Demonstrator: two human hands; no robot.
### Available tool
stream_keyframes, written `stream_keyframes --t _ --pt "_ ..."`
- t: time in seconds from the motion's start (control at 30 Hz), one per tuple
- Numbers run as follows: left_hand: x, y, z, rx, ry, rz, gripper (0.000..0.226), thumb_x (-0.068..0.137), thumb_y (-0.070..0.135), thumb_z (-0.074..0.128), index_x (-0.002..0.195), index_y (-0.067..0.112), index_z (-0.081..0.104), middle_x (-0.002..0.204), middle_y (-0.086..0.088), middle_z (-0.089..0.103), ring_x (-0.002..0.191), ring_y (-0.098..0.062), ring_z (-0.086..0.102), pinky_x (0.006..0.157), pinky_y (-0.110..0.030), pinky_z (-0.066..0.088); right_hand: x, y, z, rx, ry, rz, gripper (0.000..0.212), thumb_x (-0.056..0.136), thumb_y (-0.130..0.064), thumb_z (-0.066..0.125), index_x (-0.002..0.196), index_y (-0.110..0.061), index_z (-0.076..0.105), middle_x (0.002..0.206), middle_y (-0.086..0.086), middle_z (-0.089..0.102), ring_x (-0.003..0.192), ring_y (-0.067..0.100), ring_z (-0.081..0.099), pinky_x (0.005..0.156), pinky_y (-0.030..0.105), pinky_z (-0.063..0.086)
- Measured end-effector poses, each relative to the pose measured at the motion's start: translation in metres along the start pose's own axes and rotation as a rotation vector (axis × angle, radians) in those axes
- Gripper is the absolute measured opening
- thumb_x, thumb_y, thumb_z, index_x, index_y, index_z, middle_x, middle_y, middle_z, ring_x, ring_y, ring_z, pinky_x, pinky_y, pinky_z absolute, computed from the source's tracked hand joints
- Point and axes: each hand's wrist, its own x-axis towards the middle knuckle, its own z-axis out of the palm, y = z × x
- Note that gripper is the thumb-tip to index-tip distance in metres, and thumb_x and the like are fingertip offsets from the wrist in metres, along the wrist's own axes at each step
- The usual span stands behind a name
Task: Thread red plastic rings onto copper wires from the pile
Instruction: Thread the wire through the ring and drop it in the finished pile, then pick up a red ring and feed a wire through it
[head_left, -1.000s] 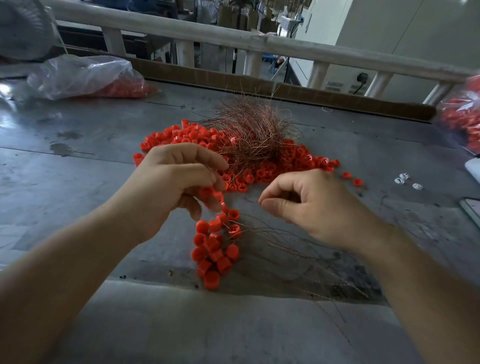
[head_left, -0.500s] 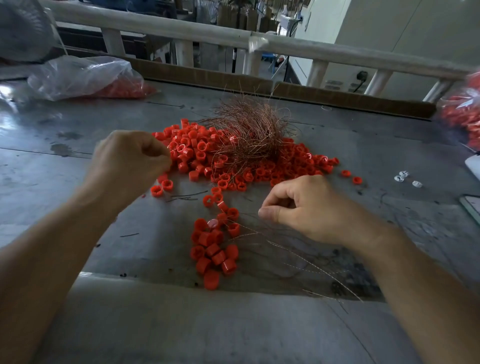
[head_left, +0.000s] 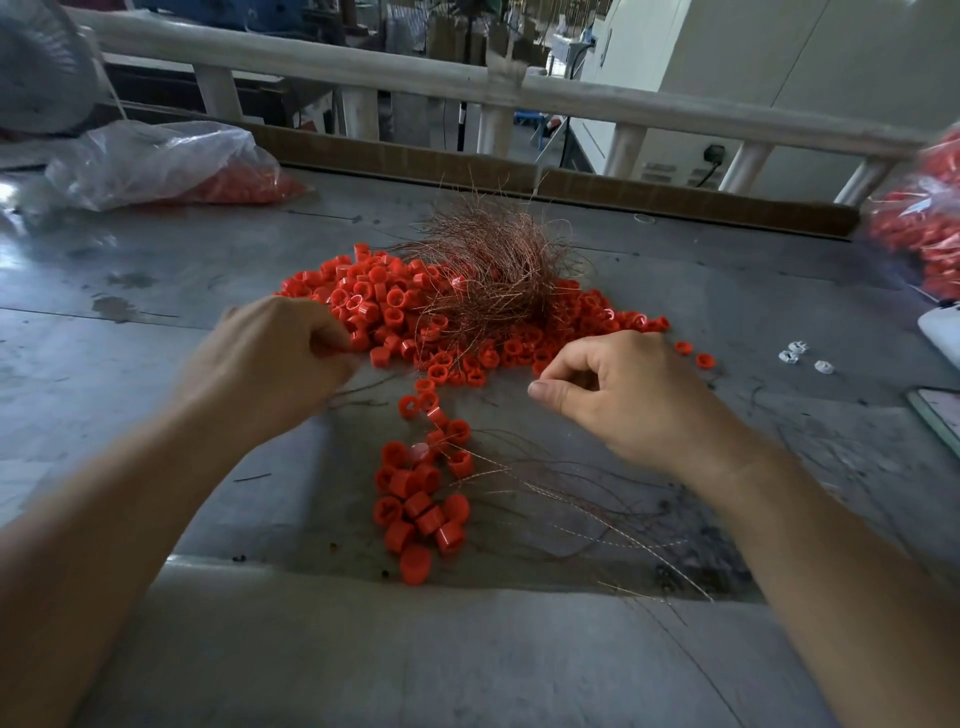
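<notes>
Couldn't see the left hand's (head_left: 270, 364) fingertips: curled under, blurred, pressed against the near-left edge of the ring pile (head_left: 374, 291). Couldn't tell whether a ring was pinched there. Saw the right hand (head_left: 623, 395) at the pile's near-right edge, thumb tip closed against a bent forefinger, other fingers curled. Couldn't make out anything in that pinch, a wire there being too thin to tell.

Noted a bag (head_left: 924, 228) of red parts far right of the pile, cut off by the frame edge. Same for a white object (head_left: 940, 332) and a flat dark-edged thing (head_left: 935, 415) right of the pile, both unidentifiable. Found a label (head_left: 660, 169) on the cabinet beyond the pile too small to read.

Logged the copper wire bundle (head_left: 493, 270) sitting on top of the pile toward its far side. Spotted a cluster of threaded rings (head_left: 415, 499) on the near side of the pile, between the two forearms, with loose wires (head_left: 571, 499) trailing off to its right. Marked small white pieces (head_left: 800, 353) right of the pile, a clear plastic bag (head_left: 156, 161) far left, a fan (head_left: 36, 67) beyond that, a railing (head_left: 571, 98) behind. All on a grey table (head_left: 156, 395).
</notes>
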Motion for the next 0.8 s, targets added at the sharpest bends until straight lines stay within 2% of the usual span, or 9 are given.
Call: stream_keyframes --t 0.13,0.2,0.27,0.37,0.47,0.57,0.67,0.73,0.8 --pt "-0.009 0.018 0.0 -0.204 0.064 0.153 0.008 0.072 0.019 0.075 0.077 0.021 0.069 0.072 0.017 0.057 0.063 0.002 0.05 0.057 -0.003 0.033 0.001 0.003 0.001 -0.033 0.044 0.004 0.014 0.083 -0.033 0.064 0.077 -0.02 0.069 0.056 -0.015 0.054 0.054 -0.006 0.053 0.05 0.006 0.037" --pt "-0.013 0.024 0.002 -0.222 0.044 0.215 0.01 0.072 0.018 0.076 0.079 0.02 0.069 0.075 0.016 0.055 0.066 0.003 0.049 0.061 0.0 0.033 0.003 0.003 0.002 -0.024 0.108 0.0 0.011 0.082 -0.03 0.065 0.079 -0.02 0.069 0.065 -0.014 0.058 0.059 0.001 0.053 0.054 0.009 0.038" --pt "-0.016 0.026 0.004 -0.21 0.033 0.266 0.01 0.072 0.017 0.075 0.081 0.019 0.07 0.076 0.017 0.054 0.068 0.004 0.049 0.064 0.002 0.032 0.004 0.002 0.003 0.059 0.198 -0.026 0.005 0.081 -0.023 0.067 0.082 -0.018 0.069 0.074 -0.015 0.054 0.062 0.0 0.051 0.06 0.007 0.037" --pt "-0.018 0.027 0.004 -0.211 0.01 0.307 0.011 0.073 0.018 0.075 0.082 0.019 0.07 0.078 0.018 0.054 0.069 0.007 0.05 0.065 0.0 0.033 0.005 0.001 0.008 0.167 0.267 -0.054 0.008 0.079 -0.016 0.069 0.087 -0.016 0.069 0.095 -0.011 0.052 0.065 0.0 0.049 0.067 0.005 0.038" --pt "-0.018 0.027 0.003 -0.213 0.003 0.33 0.011 0.073 0.018 0.074 0.083 0.018 0.07 0.078 0.02 0.053 0.074 0.016 0.048 0.066 0.001 0.033 0.007 0.008 0.01 0.061 0.312 -0.007 0.007 0.081 -0.019 0.067 0.086 -0.015 0.07 0.117 -0.007 0.048 0.082 -0.005 0.043 0.072 -0.001 0.031" --pt "-0.018 0.027 0.002 -0.222 0.004 0.335 0.011 0.072 0.019 0.073 0.083 0.018 0.07 0.078 0.019 0.053 0.073 0.016 0.048 0.066 0.001 0.033 0.011 0.017 0.008 -0.023 0.281 0.067 0.01 0.082 -0.022 0.066 0.089 -0.016 0.071 0.136 -0.004 0.044 0.107 0.0 0.04 0.077 0.006 0.024" --pt "-0.019 0.027 0.002 -0.215 -0.009 0.341 0.011 0.072 0.02 0.073 0.083 0.018 0.069 0.078 0.019 0.053 0.07 0.009 0.05 0.065 -0.001 0.034 0.014 0.019 0.011 -0.068 0.171 0.046 0.025 0.083 -0.022 0.065 0.106 -0.013 0.067 0.138 -0.002 0.044 0.122 0.01 0.042 0.087 0.007 0.02" --pt "-0.02 0.027 0.002 -0.207 -0.01 0.34 0.012 0.073 0.02 0.073 0.084 0.019 0.069 0.078 0.019 0.053 0.069 0.008 0.05 0.064 -0.002 0.035 0.014 0.017 0.014 -0.051 0.159 0.02 0.037 0.084 -0.022 0.064 0.119 -0.011 0.06 0.134 -0.001 0.049 0.121 0.01 0.043 0.094 0.008 0.021" --pt "-0.019 0.027 0.002 -0.214 -0.009 0.337 0.012 0.073 0.02 0.073 0.084 0.019 0.069 0.078 0.019 0.053 0.071 0.011 0.05 0.066 -0.001 0.034 0.014 0.014 0.014 0.005 0.217 0.006 0.038 0.084 -0.019 0.064 0.12 -0.009 0.059 0.128 0.001 0.054 0.114 0.01 0.049 0.097 0.015 0.031"
